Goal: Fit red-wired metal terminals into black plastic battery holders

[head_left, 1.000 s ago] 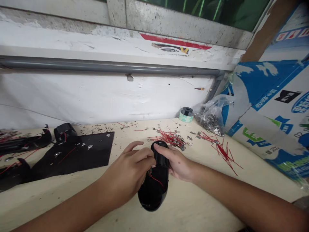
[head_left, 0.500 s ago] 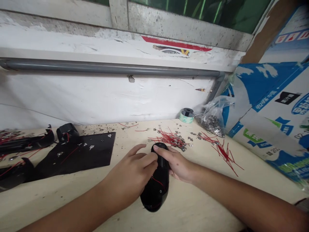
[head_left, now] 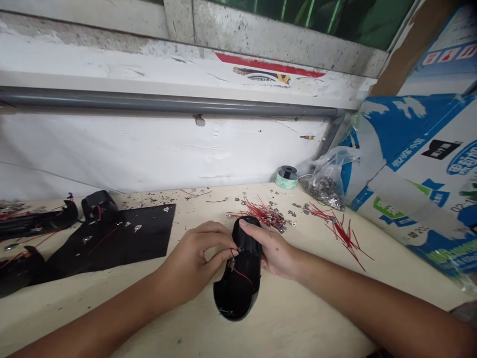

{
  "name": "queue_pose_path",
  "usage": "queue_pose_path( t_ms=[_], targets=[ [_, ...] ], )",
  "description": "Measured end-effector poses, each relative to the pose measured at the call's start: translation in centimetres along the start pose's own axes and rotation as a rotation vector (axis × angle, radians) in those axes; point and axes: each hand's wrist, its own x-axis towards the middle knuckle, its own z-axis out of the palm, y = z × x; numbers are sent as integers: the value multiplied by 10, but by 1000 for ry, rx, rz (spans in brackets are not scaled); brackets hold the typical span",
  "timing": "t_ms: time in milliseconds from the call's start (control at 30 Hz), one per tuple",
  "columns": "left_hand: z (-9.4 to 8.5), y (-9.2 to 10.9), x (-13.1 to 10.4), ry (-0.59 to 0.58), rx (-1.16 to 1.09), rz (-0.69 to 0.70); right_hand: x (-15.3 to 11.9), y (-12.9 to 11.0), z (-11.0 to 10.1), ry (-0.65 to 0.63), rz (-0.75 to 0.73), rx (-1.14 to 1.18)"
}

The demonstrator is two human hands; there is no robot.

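Note:
A black hollow plastic housing with a rounded lower end is held over the table. My right hand grips its upper part from the right, thumb on top. Inside the housing runs a red wire. My left hand is at the housing's left edge, thumb and index finger pinched on a thin dark wire. Just beyond the housing lies a pile of red wires with small metal tabs.
On the left, a black sheet carries a few metal tabs beside more black housings. At the back stand a tape roll and a clear bag of metal parts. More red wires lie right. A printed carton borders the right side.
My left fingers have shifted from over the housing's upper part to its left edge, now pinching the thin dark wire. The housing has tilted slightly; my right hand keeps its hold.

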Motion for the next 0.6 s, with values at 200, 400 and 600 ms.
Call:
queue_pose_path(
  t_ms=[200,400,600],
  targets=[
    [-3,1,-1,-57,86,36,3,6,-2,-21,-31,-34],
    [-9,9,3,-161,394,209,4,8,-3,-3,-5,-15],
    [-7,13,0,-204,560,200,6,9,1,34,-42,-103]
  ],
)
